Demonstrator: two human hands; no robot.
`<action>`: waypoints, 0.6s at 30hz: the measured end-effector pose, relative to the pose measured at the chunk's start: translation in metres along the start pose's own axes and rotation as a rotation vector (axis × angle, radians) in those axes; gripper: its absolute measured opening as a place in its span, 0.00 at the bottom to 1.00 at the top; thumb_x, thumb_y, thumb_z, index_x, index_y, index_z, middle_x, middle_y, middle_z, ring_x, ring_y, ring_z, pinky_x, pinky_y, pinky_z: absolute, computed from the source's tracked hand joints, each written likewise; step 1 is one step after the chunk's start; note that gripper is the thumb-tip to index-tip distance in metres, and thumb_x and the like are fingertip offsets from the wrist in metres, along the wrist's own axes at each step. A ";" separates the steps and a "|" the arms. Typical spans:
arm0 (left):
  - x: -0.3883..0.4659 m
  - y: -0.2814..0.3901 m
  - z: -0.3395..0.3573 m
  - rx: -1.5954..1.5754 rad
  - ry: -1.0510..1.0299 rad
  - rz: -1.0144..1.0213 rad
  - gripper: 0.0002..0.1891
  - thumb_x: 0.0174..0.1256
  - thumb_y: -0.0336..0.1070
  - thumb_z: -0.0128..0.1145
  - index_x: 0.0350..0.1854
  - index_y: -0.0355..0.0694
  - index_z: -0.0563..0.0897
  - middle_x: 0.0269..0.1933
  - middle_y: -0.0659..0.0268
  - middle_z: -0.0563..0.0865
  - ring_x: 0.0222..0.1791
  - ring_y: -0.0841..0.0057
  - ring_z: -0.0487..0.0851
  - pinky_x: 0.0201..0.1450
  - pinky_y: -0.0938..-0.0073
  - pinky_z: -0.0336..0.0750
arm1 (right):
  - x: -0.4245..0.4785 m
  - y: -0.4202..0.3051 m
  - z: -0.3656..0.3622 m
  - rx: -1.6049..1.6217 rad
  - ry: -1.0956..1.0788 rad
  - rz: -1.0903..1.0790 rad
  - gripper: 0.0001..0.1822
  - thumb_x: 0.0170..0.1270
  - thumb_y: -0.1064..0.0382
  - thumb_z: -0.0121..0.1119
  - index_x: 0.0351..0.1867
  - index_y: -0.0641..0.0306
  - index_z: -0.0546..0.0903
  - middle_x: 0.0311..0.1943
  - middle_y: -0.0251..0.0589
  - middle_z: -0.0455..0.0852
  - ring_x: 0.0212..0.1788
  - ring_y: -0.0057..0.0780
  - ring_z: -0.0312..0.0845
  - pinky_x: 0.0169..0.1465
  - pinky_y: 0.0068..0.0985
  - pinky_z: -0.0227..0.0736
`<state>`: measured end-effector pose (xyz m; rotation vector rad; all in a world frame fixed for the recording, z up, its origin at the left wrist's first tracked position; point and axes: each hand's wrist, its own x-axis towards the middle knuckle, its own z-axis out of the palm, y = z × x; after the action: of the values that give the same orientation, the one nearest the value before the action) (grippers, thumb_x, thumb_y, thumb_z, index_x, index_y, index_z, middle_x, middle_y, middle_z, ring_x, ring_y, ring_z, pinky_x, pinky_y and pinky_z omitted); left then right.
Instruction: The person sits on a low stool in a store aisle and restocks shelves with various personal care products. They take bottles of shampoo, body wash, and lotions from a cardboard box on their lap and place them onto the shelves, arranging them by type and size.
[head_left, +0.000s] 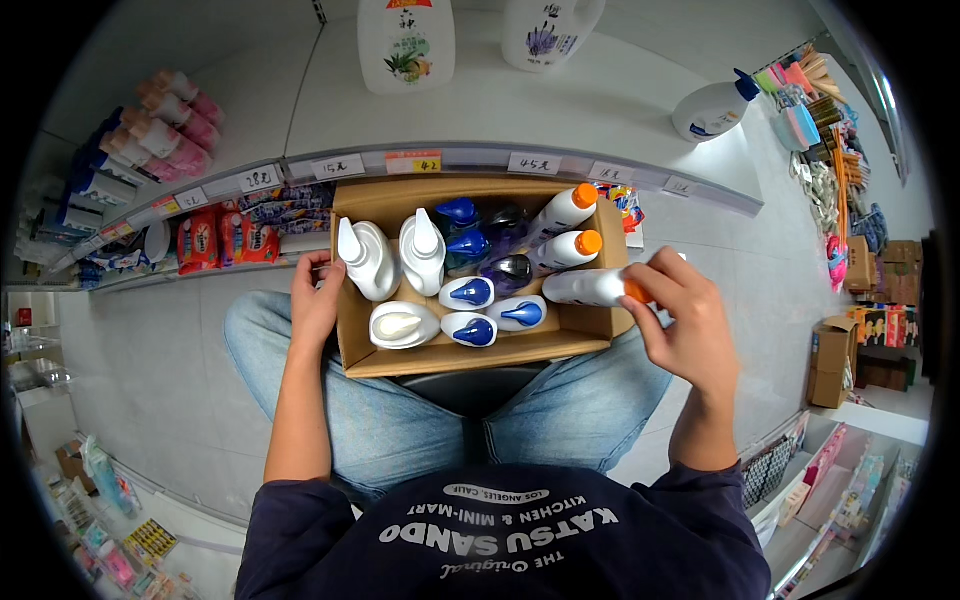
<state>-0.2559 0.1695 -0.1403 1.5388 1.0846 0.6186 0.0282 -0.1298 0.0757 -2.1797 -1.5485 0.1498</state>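
An open cardboard box (480, 364) of bottles sits before me above my knees. My left hand (313, 296) grips its left wall, thumb near the rim. With my right hand (679, 315) I hold a white bottle (583, 287) by its orange cap; it leans over the right side of the box. Two more white bottles with orange caps (586, 242) tilt behind it. On the left stand two white pump bottles (424, 251) and a bottle with a cream top (403, 325). Three white bottles with blue tops (519, 312) are at the front middle, with blue and purple bottles (469, 244) behind them.
A white shelf (330, 112) with handwritten price tags runs across the front. Large white jugs (407, 45), a blue-capped bottle (712, 111) and pink bottles (176, 124) stand on it. Red detergent bags (199, 241) lie below. Cartons (831, 360) and stocked shelving flank the right.
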 end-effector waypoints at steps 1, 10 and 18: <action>0.000 0.000 0.000 -0.004 0.003 -0.001 0.14 0.69 0.37 0.64 0.50 0.35 0.80 0.38 0.70 0.81 0.39 0.83 0.76 0.46 0.79 0.74 | 0.002 0.006 0.009 0.010 -0.026 -0.016 0.08 0.55 0.72 0.67 0.37 0.66 0.84 0.32 0.44 0.78 0.31 0.46 0.79 0.34 0.35 0.74; 0.003 -0.010 0.003 0.020 0.031 0.020 0.12 0.72 0.38 0.61 0.48 0.35 0.80 0.38 0.70 0.82 0.39 0.83 0.75 0.46 0.78 0.72 | -0.002 0.054 0.056 0.261 -0.095 0.212 0.11 0.61 0.65 0.69 0.42 0.69 0.85 0.36 0.43 0.82 0.34 0.38 0.81 0.36 0.33 0.75; 0.012 -0.014 0.009 -0.093 0.100 -0.029 0.13 0.80 0.42 0.49 0.43 0.36 0.79 0.37 0.71 0.80 0.38 0.83 0.72 0.46 0.78 0.69 | -0.023 0.164 0.134 0.665 0.473 0.811 0.23 0.80 0.46 0.51 0.30 0.61 0.76 0.16 0.25 0.70 0.18 0.14 0.61 0.24 0.18 0.55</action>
<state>-0.2469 0.1753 -0.1576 1.4220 1.1357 0.7225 0.1154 -0.1525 -0.1171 -1.9445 -0.2365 0.3170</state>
